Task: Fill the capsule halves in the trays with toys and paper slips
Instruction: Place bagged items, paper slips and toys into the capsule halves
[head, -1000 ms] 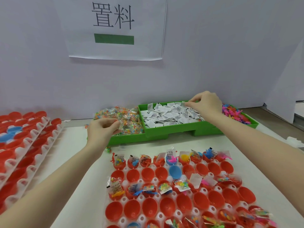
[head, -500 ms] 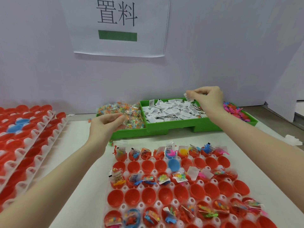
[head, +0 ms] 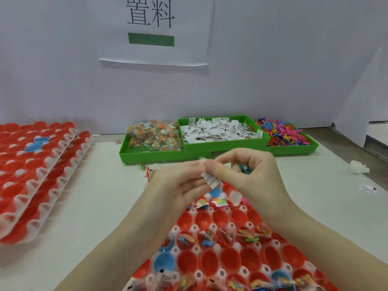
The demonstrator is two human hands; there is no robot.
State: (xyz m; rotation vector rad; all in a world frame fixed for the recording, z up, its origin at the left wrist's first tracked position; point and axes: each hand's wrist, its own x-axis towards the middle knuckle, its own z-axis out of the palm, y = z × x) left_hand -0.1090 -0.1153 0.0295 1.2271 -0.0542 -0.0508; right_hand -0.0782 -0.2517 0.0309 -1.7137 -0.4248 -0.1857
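Observation:
My left hand (head: pixel 178 185) and my right hand (head: pixel 254 179) meet fingertip to fingertip above the far end of the capsule tray (head: pixel 218 246). The left fingers pinch a small clear toy packet (head: pixel 202 161). Between thumb and forefinger, the right hand pinches a printed paper slip (head: pixel 211 180), and a blue toy (head: pixel 244 169) shows inside its curled fingers. The tray holds rows of red capsule halves (head: pixel 209 262) and a few blue ones (head: pixel 163 264). Some hold toys and slips, others are bare. My forearms hide part of the tray.
At the wall stand three green bins: bagged toys (head: pixel 155 137), paper slips (head: pixel 218 131) and loose coloured toys (head: pixel 283 135). Stacked trays of red capsule halves (head: pixel 31 175) lie at the left. A few stray toys (head: pixel 147 173) sit on the white table before the bins.
Both hands have left the bins and come together over the tray, the left with a packet, the right with a slip. The view has tilted down and moved closer.

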